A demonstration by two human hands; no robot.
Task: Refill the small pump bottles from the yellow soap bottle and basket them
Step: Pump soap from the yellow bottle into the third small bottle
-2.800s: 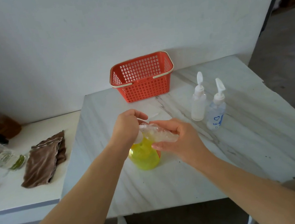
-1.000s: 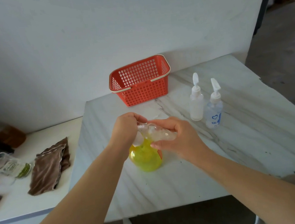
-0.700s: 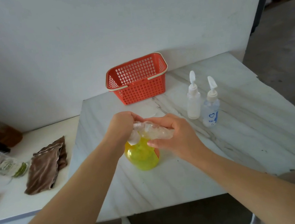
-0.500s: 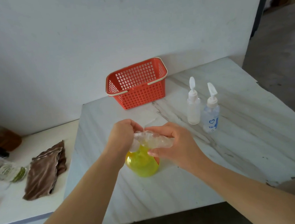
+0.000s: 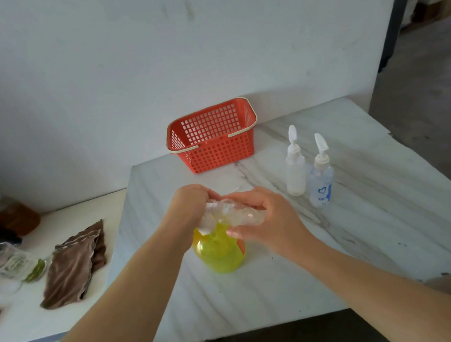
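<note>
Handling notes, largest item first; yellow soap bottle [image 5: 219,253] stands upright on the marble table [image 5: 365,225] near its front edge, directly under both hands; rounded translucent body with liquid inside, so judged the heaviest item and steady on its base; plastic probably slick if soap runs down it; best worked from the white pump head [image 5: 206,226], steadied at the neck rather than the belly; left hand [image 5: 191,205] curls down over that pump head; right hand [image 5: 266,219] wraps round a small clear bottle [image 5: 240,215], tilted almost onto its side with its mouth against the pump; hands close together; this bottle looks thin-walled and light, judged easy to crush, so hold at mid-body with a modest squeeze; whether soap is flowing cannot be told.

Frosted pump bottle [image 5: 295,174] and heart-print pump bottle [image 5: 321,185] stand upright just beside each other to the right, pumps fitted; tall and narrow, judged tippy; take by the body.

Room: pale wall [image 5: 149,53] behind; table smooth and veined, likely slippery when wet; lower white counter [image 5: 69,216] to the left; red basket [image 5: 217,155] at the back by the wall, no small bottle in it yet; brown cloth [image 5: 73,264] and glass jug [image 5: 3,266] on the counter.
</note>
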